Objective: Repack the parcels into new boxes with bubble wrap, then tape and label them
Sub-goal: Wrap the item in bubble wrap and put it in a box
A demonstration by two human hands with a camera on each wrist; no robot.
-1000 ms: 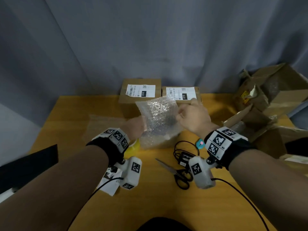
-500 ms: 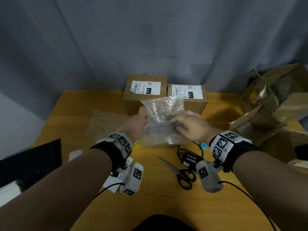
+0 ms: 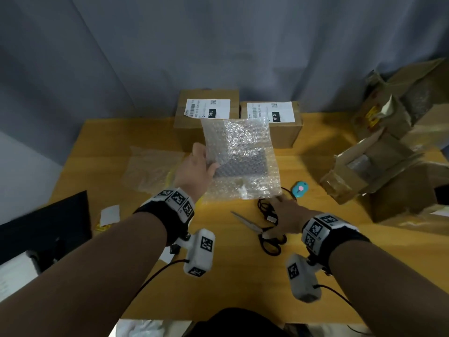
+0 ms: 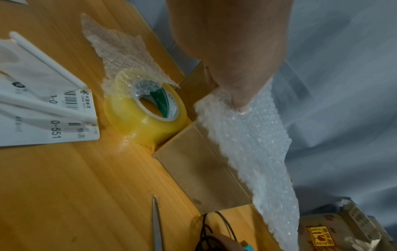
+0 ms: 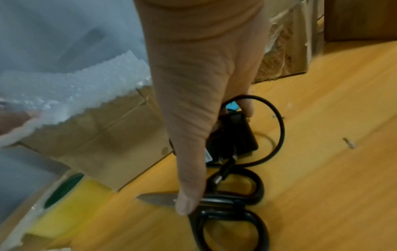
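**Bubble wrap held up in one hand over a wooden worktop**

Clear bubble wrap [image 3: 239, 159] stands upright in the person's left hand [image 3: 198, 170], with fingers and thumb pinching the sheet at its left edge. A dark, flat rectangular item shows through the plastic near its middle. From the left wrist view, the sheet hangs above a plain cardboard box [image 4: 199, 168] that sits on the yellow-brown wooden worktop [image 3: 218, 283].

The right hand [image 3: 288, 215] is low over the worktop, its fingers curled round a small black power adapter [image 5: 236, 134] with a looped black cord [image 5: 277, 129]. The thumb stretches out over a pair of black-handled scissors [image 3: 263, 235] lying just beside the cord.

A roll of yellowish packing tape [image 4: 148, 117] lies against the corner of the plain box, with a second, loose piece of bubble wrap [image 3: 151, 169] partly draped over it. White printed labels [image 4: 43, 108] rest on the worktop near the tape.

At the far edge of the worktop two sealed cardboard boxes stand side by side, the left sealed box [image 3: 189, 125] and the right sealed box [image 3: 286, 135], each carrying a white shipping label on top. A small blue and pink object [image 3: 300, 188] lies just right of the held sheet; its kind cannot be made out. Torn, opened cardboard boxes [image 3: 388, 152] are heaped on the right. Grey fabric [image 3: 218, 45] hangs behind everything.
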